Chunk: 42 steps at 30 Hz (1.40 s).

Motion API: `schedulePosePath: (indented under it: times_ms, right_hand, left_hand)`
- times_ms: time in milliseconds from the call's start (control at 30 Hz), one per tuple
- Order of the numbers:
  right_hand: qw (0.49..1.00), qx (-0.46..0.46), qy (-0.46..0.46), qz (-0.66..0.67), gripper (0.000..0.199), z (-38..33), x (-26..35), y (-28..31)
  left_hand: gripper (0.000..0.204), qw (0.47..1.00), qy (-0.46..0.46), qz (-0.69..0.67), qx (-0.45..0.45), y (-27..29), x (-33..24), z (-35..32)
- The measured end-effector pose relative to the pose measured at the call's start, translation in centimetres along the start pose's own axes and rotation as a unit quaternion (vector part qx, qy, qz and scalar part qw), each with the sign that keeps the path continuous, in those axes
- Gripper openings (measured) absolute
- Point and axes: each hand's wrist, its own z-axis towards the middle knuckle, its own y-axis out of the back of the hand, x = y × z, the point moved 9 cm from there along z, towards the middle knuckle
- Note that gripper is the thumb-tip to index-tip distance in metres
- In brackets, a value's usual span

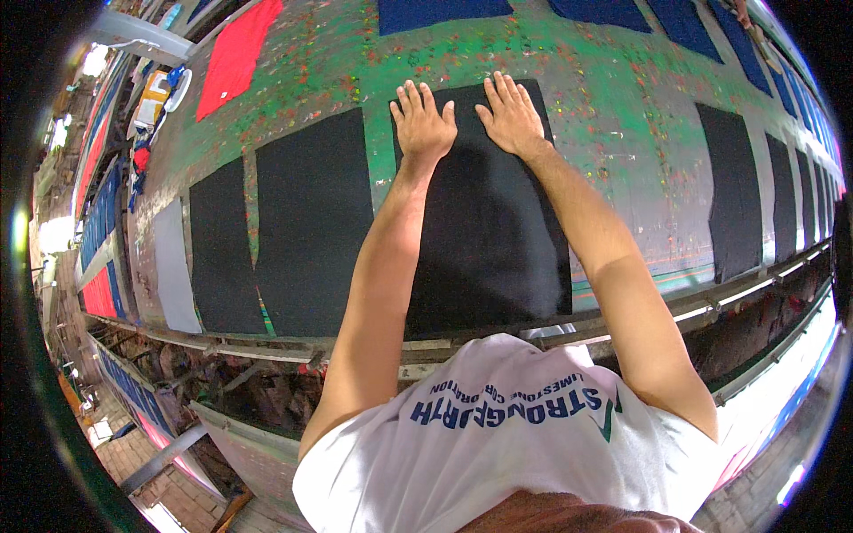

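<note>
A black fabric panel [484, 231] lies flat on the long paint-spattered table [626, 191] in front of me. My left hand [425, 124] rests palm down at the panel's far left corner, fingers stretched out and thumb apart. Near its far right corner lies my right hand [514, 117], also flat with spread fingers. Both arms reach straight across the cloth, and neither hand holds anything. A wide black panel [313, 222] lies just left of my left forearm, with a narrower black panel [220, 249] beyond it.
A grey piece [171, 266] lies at the table's left end, and a red cloth [238, 58] at the far left. Dark blue panels [444, 13] line the far side. More black panels [731, 191] continue rightward. A metal rail [684, 311] runs along the near edge.
</note>
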Motion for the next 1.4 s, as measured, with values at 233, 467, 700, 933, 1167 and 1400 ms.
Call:
schedulePosePath:
  times_ms: [233,467,700,933,1167,1400]
  right_hand:
    - [0.995,-0.005,-0.102,0.012,0.085,-0.8,-1.2,0.0]
    - [0.998,0.016,0.048,-0.023,0.087,-7.5,1.4,2.4]
    - [0.967,0.081,0.240,0.010,0.085,-21.9,7.9,6.8]
    - [0.961,0.144,0.236,-0.004,0.075,-31.9,9.8,8.7]
    - [0.977,0.157,0.111,0.090,0.078,-36.2,4.7,10.5]
    - [0.976,0.187,0.038,0.109,0.080,-39.6,-0.7,12.2]
  left_hand:
    - [0.078,1.000,0.018,0.010,0.013,0.9,-0.2,-1.3]
    - [0.080,0.997,-0.009,-0.026,0.072,6.1,-3.0,-10.6]
    - [0.082,0.983,-0.096,-0.056,0.146,13.1,-5.3,-21.8]
    - [0.089,0.982,-0.113,-0.072,0.134,17.8,-3.4,-27.1]
    - [0.096,0.954,-0.122,-0.056,0.270,18.2,-2.7,-29.4]
    - [0.083,0.950,-0.163,-0.074,0.257,17.2,-10.9,-26.0]
